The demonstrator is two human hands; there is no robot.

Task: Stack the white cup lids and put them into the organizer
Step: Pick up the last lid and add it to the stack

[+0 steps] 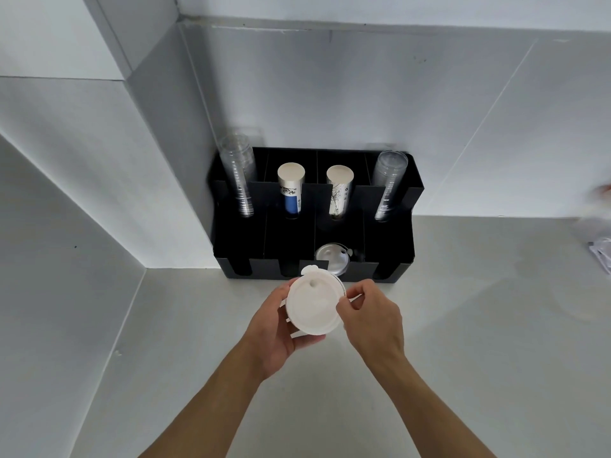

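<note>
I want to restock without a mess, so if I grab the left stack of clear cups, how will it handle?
The clear cup stack is tall, narrow and leaning in the organizer, so it will probably tip or sway if bumped. Thin see-through walls suggest it is light and may flex or separate under a loose grip.

You have one view only, a wide-angle camera worn on the head, looking forward and steeply down at the pale counter point(429, 325). It faces a corner where the white wall point(363, 94) meets the counter, with the black organizer point(238, 239) near the middle of the frame, close ahead. Your forearms enter from the bottom edge, so the left hand point(274, 328) and right hand point(373, 319) sit just below centre, near the lens. The wide lens bends the wall seams outward toward the edges. The far right edge is blurred.
</note>
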